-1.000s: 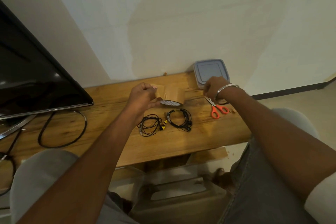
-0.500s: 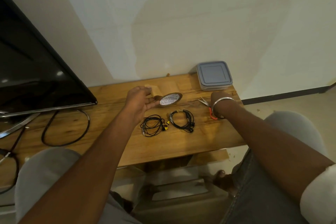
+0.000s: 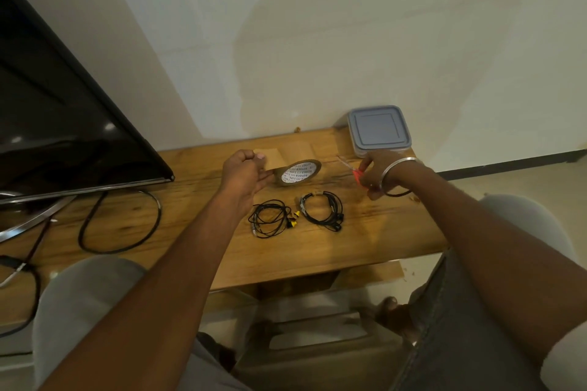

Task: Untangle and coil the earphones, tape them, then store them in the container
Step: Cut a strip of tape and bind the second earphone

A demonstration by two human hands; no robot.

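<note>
Presently the left hand (image 3: 243, 173) is closed in a pinch on the free end of the tape strip (image 3: 270, 159), and the tape roll (image 3: 298, 172) is left tilted at the strip's far end; whether it hangs or rests on the bench (image 3: 317, 259) cannot be told. The right hand (image 3: 379, 175) is curled round the orange handles of the scissors (image 3: 355, 172), just beside the lidded container (image 3: 379, 132) at the back. Two earphone coils lie nearer the person: a loose coil (image 3: 270, 220) with yellow buds and, just beside it, a tighter coil (image 3: 320, 211).

With the roll unsupported, the strip is judged likely to go slack, so that it could be folded onto itself or stuck to the fingers or the wood. A slack strip might also be dragged between the blades and not cut. The loose coil could be sprung open when it is lifted.

A second ago the strip was held taut between both hands and the scissors were lying on the bench; since then the roll has been released by the right hand and the scissors taken up. The coils have not been moved
</note>
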